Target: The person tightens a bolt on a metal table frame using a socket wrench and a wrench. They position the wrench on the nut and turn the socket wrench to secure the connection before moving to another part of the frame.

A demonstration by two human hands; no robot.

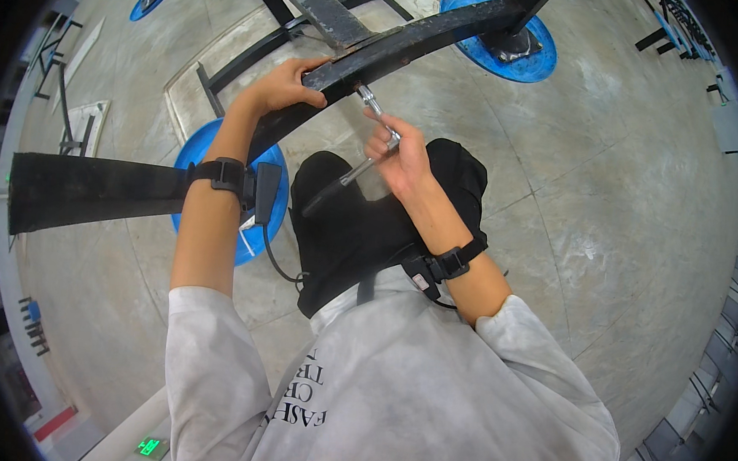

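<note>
My left hand (285, 90) grips a black steel beam (423, 39), with fingers over its top and thumb along its near face. My right hand (400, 161) is closed around a chrome wrench (359, 170) below the beam; a socket end (366, 93) meets the underside, while the long handle slants down-left over my black trousers (325, 257). Both wrists wear black strapped devices. Beside my left forearm, a broad dark steel post (92, 197) extends leftward.
Blue round discs (544, 59) (191, 148) sit around the frame's legs on the concrete floor (599, 202). A third disc (137, 12) is at upper left. A pale board (170, 92) lies under the frame. More metal frames (55, 51) line both sides.
</note>
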